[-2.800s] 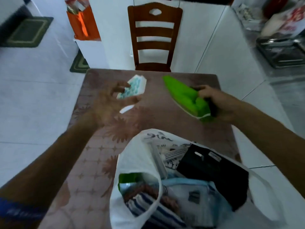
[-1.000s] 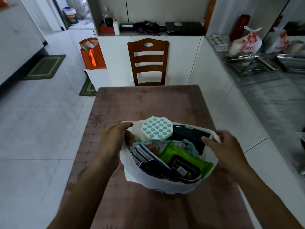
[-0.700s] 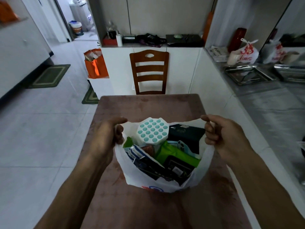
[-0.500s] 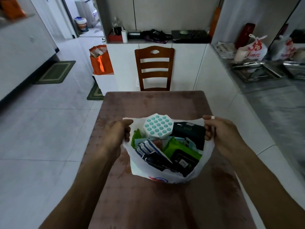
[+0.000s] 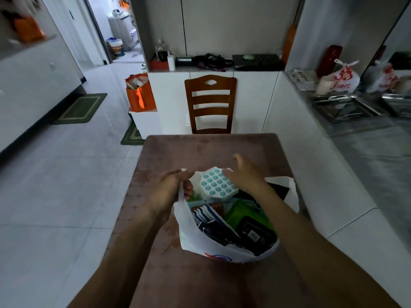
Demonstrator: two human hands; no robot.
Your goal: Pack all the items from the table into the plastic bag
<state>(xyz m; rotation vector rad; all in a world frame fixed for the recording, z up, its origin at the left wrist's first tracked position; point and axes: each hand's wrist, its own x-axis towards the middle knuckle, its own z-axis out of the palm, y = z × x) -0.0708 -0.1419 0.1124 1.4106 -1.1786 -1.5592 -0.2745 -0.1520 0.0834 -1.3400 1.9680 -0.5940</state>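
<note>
A white plastic bag [image 5: 200, 243] stands on the brown table [image 5: 211, 150], full of items. On top lies a white box with teal dots [image 5: 214, 185]; below it are a green pack [image 5: 240, 213], a striped packet [image 5: 205, 215] and a black pouch [image 5: 253, 234]. My left hand [image 5: 169, 192] grips the bag's left handle. My right hand [image 5: 243, 174] hovers over the dotted box with fingers spread, holding nothing. The bag's right handle [image 5: 291, 192] hangs free.
A wooden chair [image 5: 211, 103] stands at the table's far end. An orange bag [image 5: 140, 94] sits on a white box to the left. At the right runs a counter with a metal tray [image 5: 347, 107] and a tied plastic bag [image 5: 342, 78].
My right hand has let go of the bag's right handle and moved left over the dotted box. My left hand keeps its hold on the left handle.
</note>
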